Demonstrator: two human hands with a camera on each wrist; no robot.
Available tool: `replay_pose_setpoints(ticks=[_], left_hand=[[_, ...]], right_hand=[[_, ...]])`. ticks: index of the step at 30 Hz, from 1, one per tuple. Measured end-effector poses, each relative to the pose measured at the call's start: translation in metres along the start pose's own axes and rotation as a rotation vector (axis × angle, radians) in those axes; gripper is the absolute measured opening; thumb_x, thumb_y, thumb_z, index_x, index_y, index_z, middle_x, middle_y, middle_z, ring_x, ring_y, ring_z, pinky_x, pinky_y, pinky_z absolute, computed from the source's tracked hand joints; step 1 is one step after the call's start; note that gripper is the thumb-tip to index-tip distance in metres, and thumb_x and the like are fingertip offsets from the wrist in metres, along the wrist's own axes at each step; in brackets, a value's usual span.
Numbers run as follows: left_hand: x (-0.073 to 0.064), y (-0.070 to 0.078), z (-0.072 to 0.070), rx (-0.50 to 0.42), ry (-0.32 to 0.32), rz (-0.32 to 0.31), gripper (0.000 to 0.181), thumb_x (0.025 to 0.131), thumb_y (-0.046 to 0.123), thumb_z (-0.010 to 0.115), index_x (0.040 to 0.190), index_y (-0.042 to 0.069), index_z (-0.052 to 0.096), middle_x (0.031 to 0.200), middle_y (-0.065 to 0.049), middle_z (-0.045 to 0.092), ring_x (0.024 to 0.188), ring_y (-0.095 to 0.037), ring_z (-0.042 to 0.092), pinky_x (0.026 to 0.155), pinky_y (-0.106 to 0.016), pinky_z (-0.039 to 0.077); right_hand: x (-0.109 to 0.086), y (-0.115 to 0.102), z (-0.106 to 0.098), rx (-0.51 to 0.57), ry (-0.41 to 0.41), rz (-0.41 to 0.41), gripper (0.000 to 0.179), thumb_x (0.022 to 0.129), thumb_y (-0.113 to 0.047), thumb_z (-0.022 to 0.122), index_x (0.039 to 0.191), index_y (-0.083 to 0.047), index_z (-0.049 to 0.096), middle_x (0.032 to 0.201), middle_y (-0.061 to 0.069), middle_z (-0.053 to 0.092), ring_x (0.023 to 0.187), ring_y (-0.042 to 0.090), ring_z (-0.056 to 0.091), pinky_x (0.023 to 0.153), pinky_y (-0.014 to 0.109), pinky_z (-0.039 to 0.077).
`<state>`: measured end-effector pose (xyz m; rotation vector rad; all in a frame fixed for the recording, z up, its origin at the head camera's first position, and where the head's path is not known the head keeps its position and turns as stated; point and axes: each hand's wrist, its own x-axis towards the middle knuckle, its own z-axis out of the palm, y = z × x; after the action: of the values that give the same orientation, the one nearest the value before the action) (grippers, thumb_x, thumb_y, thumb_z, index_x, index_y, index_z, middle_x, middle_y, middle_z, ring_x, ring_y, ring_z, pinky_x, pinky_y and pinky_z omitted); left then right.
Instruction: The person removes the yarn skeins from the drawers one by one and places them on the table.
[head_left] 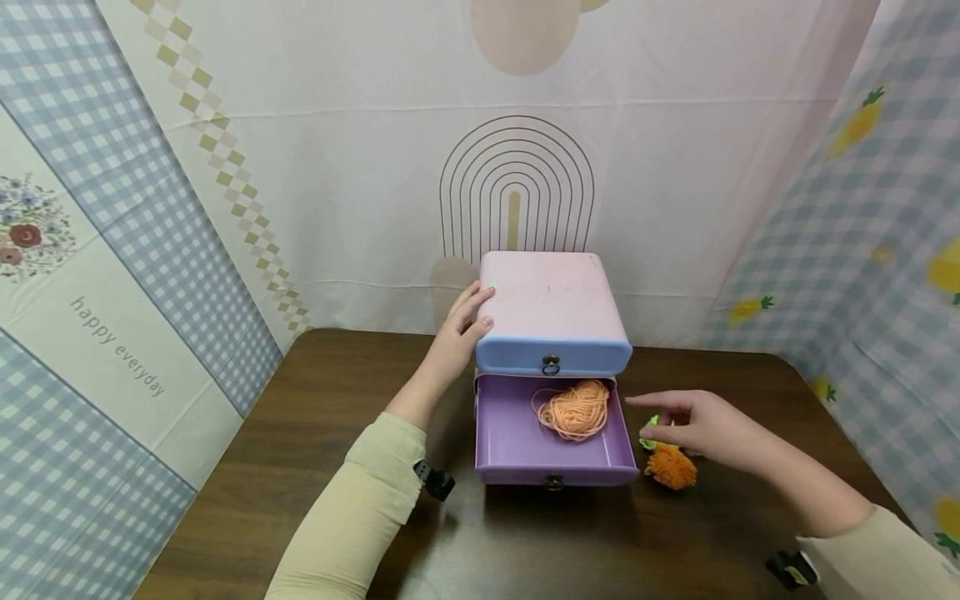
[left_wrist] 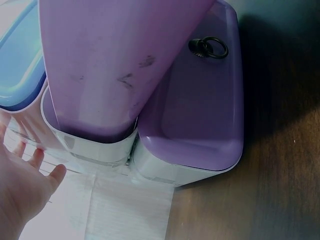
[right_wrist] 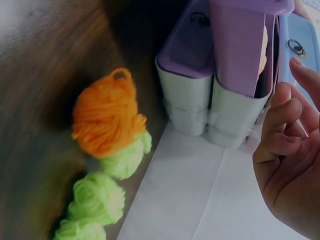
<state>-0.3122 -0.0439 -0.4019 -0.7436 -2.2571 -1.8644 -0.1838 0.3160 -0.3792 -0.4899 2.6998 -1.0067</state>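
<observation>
A small drawer cabinet with a pale pink top [head_left: 551, 293] stands on the table. My left hand [head_left: 454, 340] rests against the cabinet's upper left side, fingers extended. The middle purple drawer [head_left: 498, 433] is pulled out and holds a bundle of peach yarn [head_left: 576, 412]. Above it the blue drawer [head_left: 510, 357] is closed, as is the lower purple drawer [left_wrist: 200, 115]. To the right of the pulled-out drawer hovers my right hand [head_left: 705, 427], fingers loosely bent, holding nothing. Below that hand lie an orange yarn ball [head_left: 671, 467] and several light green yarn balls [right_wrist: 97, 198].
Dark wooden table [head_left: 300, 450] surrounds the cabinet. A white patterned cloth [head_left: 360, 208] hangs behind it, and checked cloths hang at the left [head_left: 127, 158] and right [head_left: 810, 217]. Ring pulls, such as the blue drawer's ring [head_left: 551, 367], stick out from the drawer fronts.
</observation>
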Motion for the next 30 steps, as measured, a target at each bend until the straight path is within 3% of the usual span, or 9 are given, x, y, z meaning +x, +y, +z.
replay_pose_setpoints(ticks=[13,21,25,30], left_hand=[[-0.001,0.004,-0.001,-0.010,-0.016,-0.009,0.050,0.100,0.021,0.053,0.149,0.011,0.046,0.164,-0.005,0.018,0.149,-0.024,0.017,0.116,-0.045,0.025],[-0.010,0.040,-0.004,-0.004,-0.047,-0.028,0.051,0.100,0.013,0.051,0.148,-0.001,0.042,0.164,-0.017,0.015,0.149,-0.032,0.016,0.117,-0.047,0.024],[-0.011,0.043,-0.003,0.001,-0.041,-0.023,0.051,0.100,0.013,0.051,0.147,-0.002,0.042,0.163,-0.019,0.016,0.149,-0.032,0.016,0.117,-0.048,0.024],[-0.009,0.037,-0.003,0.000,-0.048,-0.022,0.051,0.100,0.013,0.051,0.148,-0.001,0.042,0.164,-0.017,0.015,0.149,-0.032,0.016,0.116,-0.048,0.024]], right_hand=[[0.023,-0.021,0.011,-0.072,-0.009,-0.068,0.046,0.087,-0.031,0.076,0.130,-0.015,0.067,0.074,-0.003,0.058,0.060,0.012,0.048,0.051,0.026,0.039],[0.034,-0.029,0.016,-0.154,-0.002,-0.118,0.044,0.086,-0.023,0.077,0.129,-0.018,0.068,0.070,-0.006,0.052,0.061,0.009,0.046,0.053,0.026,0.040],[0.039,-0.031,0.017,-0.197,-0.002,-0.132,0.043,0.087,-0.021,0.076,0.129,-0.018,0.068,0.071,-0.008,0.053,0.061,0.008,0.047,0.053,0.026,0.041],[0.044,-0.030,0.019,-0.282,-0.003,-0.144,0.044,0.087,-0.025,0.077,0.129,-0.019,0.068,0.072,-0.010,0.056,0.058,0.007,0.046,0.052,0.027,0.041]])
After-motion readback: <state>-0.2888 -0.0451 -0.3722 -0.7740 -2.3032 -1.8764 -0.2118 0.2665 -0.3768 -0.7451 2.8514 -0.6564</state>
